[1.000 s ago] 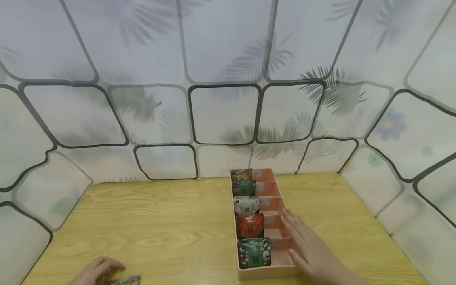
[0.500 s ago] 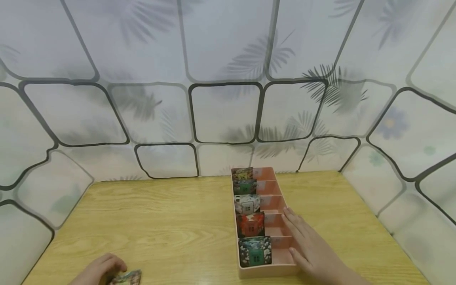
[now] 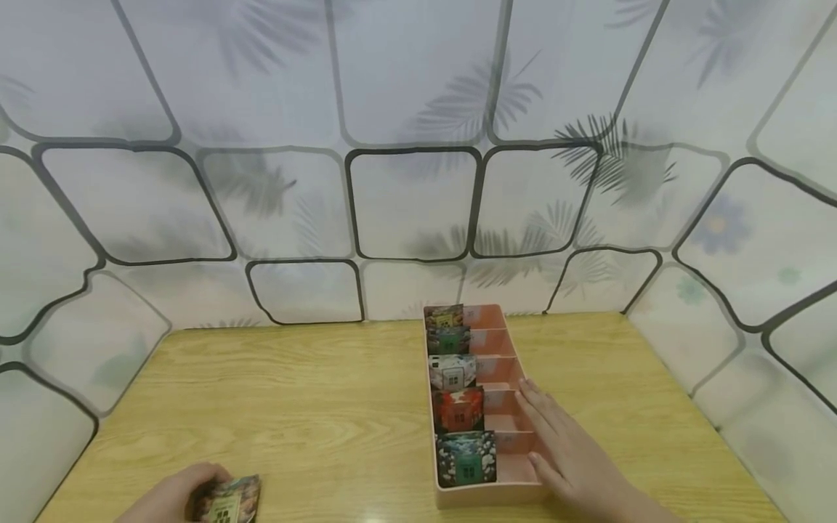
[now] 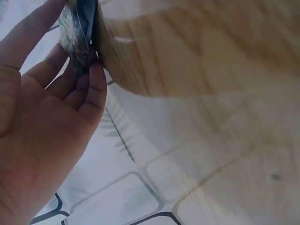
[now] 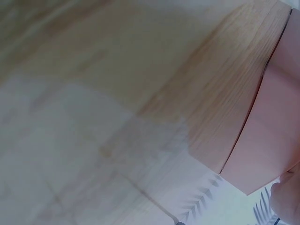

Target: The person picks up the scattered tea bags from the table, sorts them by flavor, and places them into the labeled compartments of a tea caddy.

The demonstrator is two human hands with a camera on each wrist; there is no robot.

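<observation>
My left hand (image 3: 171,497) holds a small patterned sachet (image 3: 240,495) with a yellow-green label, at the bottom left of the head view. In the left wrist view the sachet (image 4: 77,35) is pinched between thumb and fingers, beside the table edge. A long pink box (image 3: 487,497) with dividers stands right of the middle. My right hand (image 3: 575,457) rests along its right rim with straight fingers, the thumb over the front compartment. In the right wrist view a fingertip (image 5: 287,197) shows at the outer wall of the box (image 5: 269,126).
Each box compartment has a sachet on its left side: a teal one (image 3: 467,459) in front, then red (image 3: 459,410), white (image 3: 453,372), green (image 3: 448,341) and yellow-labelled (image 3: 444,317) ones behind. The wooden table (image 3: 294,392) meets patterned sheeting (image 3: 412,203) at the back and sides.
The left hand has closed its grip on the sachet and raised it, so more of its label shows. The right hand stays in place on the box.
</observation>
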